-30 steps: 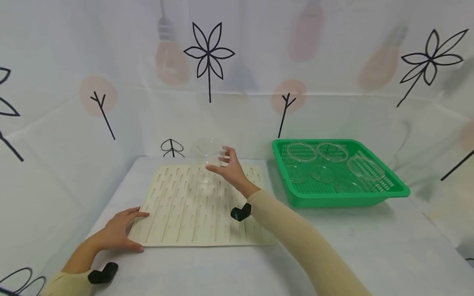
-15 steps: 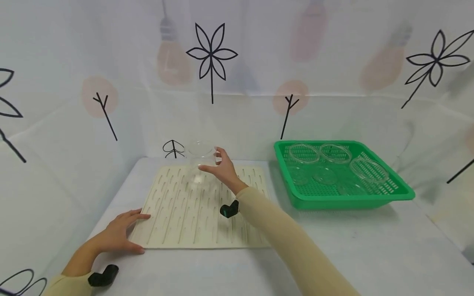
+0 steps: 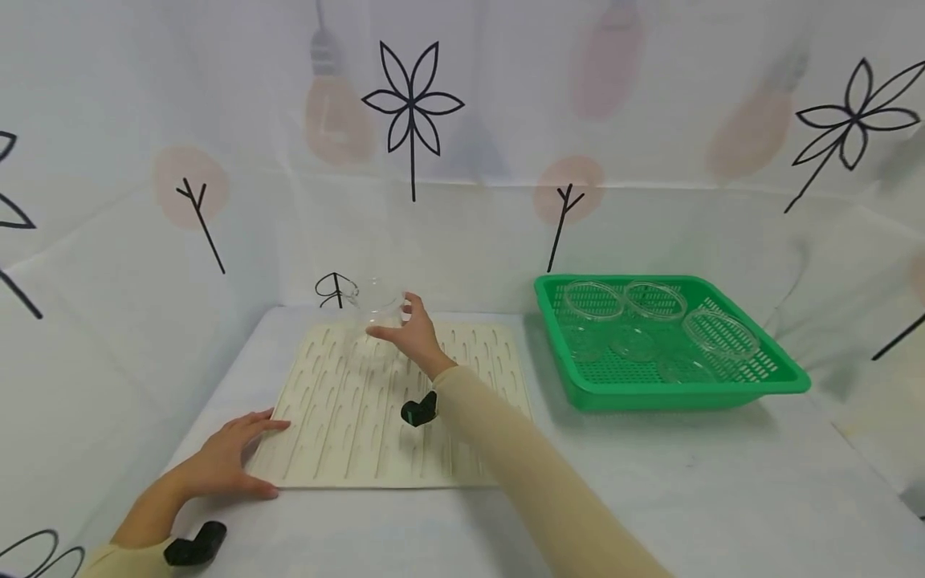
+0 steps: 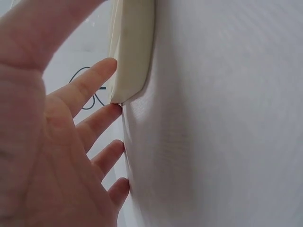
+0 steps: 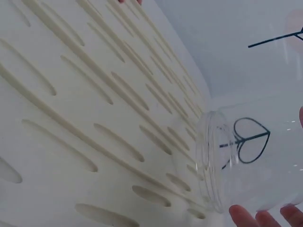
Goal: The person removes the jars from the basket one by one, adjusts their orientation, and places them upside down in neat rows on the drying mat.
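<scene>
The fingers (image 5: 242,216) and thumb of my right hand (image 3: 413,333) curl round the side of one clear jar (image 5: 260,165). The jar is over the far left part of a cream, ridged mat (image 3: 347,417), its threaded rim turned toward the mat; I cannot tell whether they touch. My left hand (image 3: 224,461) has its fingers spread at the mat's near left corner, the index fingertip touching its edge.

The mat's far edge lies near the backdrop (image 3: 477,241). White cloth (image 3: 723,482) runs along the mat's near side and fills a strip between the mat and one green basket (image 3: 686,391) on my right, well apart from the jar. My sleeve (image 3: 535,466) crosses the mat's near right part.

Counted: two hands, one held jar, one mat, one basket. Inside the basket I see three larger clear rings and three fainter rounds below; see-through as they are, I cannot tell how they pair.
</scene>
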`<action>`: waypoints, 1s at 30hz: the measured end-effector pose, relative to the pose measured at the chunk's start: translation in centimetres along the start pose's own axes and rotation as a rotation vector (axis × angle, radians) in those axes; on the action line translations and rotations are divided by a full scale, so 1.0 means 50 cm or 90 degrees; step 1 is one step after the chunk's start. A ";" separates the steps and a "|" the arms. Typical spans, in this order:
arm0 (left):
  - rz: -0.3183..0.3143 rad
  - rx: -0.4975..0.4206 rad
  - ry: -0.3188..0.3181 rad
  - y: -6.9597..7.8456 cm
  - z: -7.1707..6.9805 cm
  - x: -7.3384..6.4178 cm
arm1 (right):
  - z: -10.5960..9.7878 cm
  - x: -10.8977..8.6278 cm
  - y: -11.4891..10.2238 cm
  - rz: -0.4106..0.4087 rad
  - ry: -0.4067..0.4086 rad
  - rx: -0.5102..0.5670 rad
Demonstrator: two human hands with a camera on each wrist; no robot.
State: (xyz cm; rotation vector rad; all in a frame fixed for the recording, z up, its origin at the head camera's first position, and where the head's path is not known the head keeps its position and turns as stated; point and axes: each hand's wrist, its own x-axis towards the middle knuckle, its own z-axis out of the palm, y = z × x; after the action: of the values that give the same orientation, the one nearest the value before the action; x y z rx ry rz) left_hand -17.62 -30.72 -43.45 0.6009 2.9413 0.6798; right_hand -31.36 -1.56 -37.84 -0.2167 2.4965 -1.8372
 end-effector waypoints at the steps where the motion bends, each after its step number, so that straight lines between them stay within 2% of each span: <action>1: 0.002 -0.003 0.000 0.002 0.001 0.001 | 0.002 0.001 0.003 -0.002 0.001 0.000; 5: 0.017 -0.007 0.006 0.010 0.005 0.008 | 0.006 0.007 0.016 -0.010 0.008 -0.023; 10: 0.016 -0.014 0.006 0.012 0.010 0.019 | 0.005 0.009 0.025 -0.020 0.012 -0.069; 19: 0.002 -0.025 -0.001 0.008 0.009 0.018 | -0.003 0.010 0.021 -0.019 -0.029 -0.078; 30: -0.019 -0.026 -0.008 -0.003 0.000 -0.004 | -0.017 -0.010 0.005 -0.011 -0.060 -0.003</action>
State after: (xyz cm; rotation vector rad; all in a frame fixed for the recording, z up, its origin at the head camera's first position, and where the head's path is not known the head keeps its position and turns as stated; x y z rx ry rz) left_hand -17.46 -30.92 -43.52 0.5555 2.9110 0.7273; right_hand -30.97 -0.62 -37.85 -0.3189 2.4436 -1.7830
